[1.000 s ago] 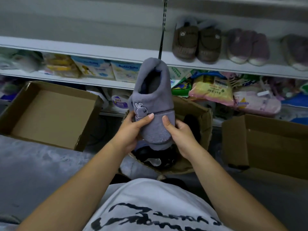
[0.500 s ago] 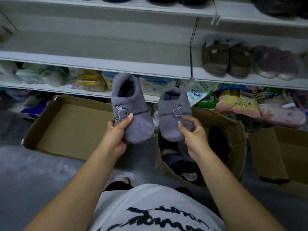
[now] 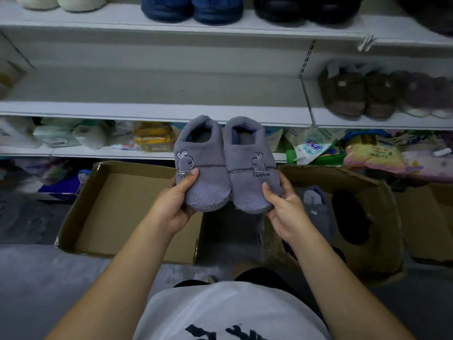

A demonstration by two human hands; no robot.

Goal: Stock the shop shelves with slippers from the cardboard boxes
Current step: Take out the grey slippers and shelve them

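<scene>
I hold a pair of grey-purple fleece slippers with rabbit logos side by side, toes toward me. My left hand (image 3: 175, 207) grips the toe of the left slipper (image 3: 202, 165). My right hand (image 3: 285, 212) grips the toe of the right slipper (image 3: 250, 168). They hang in front of the white middle shelf (image 3: 157, 110), whose left span is bare. Below my right hand stands an open cardboard box (image 3: 382, 217) with more grey and black slippers inside. An empty cardboard box (image 3: 81, 217) lies to the left.
Brown slippers (image 3: 355, 94) stand on the middle shelf at the right. Cream, blue and black slippers line the top shelf (image 3: 220, 28). The lower shelf (image 3: 98, 152) holds packaged goods. A third box (image 3: 431, 224) sits at the far right on the grey floor.
The stacked pair was split, one slipper in each hand. Both have since come together side by side and the view has tilted up toward the shelves.
</scene>
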